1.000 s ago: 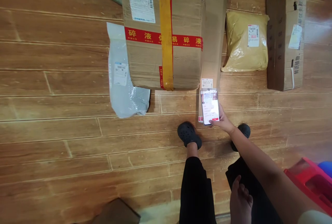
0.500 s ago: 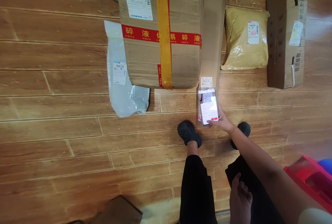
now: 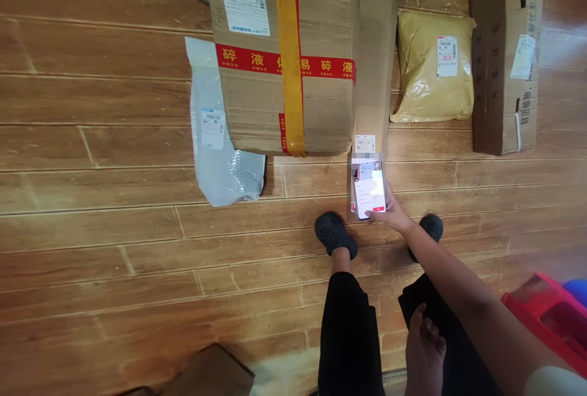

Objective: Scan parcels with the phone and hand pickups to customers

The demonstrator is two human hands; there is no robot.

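My right hand (image 3: 392, 216) grips a smartphone (image 3: 370, 191), its thumb at the lower part of the lit screen. The screen shows a camera picture of a label above a white panel with a red button. Under and just beyond the phone lies a long narrow cardboard box (image 3: 376, 47) with a white shipping label (image 3: 365, 143). My left hand (image 3: 426, 344) hangs low in front of my dark trousers, holding nothing, fingers loosely bent and partly apart. Left of the long box sits a large carton (image 3: 325, 112) with red and yellow tape.
A white plastic-wrapped parcel (image 3: 208, 170) lies partly behind the carton. To the right are a yellow padded parcel (image 3: 419, 90) and a tall cardboard box (image 3: 493, 115). A red plastic object (image 3: 527, 301) stands at lower right, a brown box (image 3: 211, 374) at the bottom. Wooden floor (image 3: 114, 225) surrounds them.
The picture on the phone screen has shifted slightly, with the label sitting a little differently in it. Both hands and the parcels stay almost where they were.
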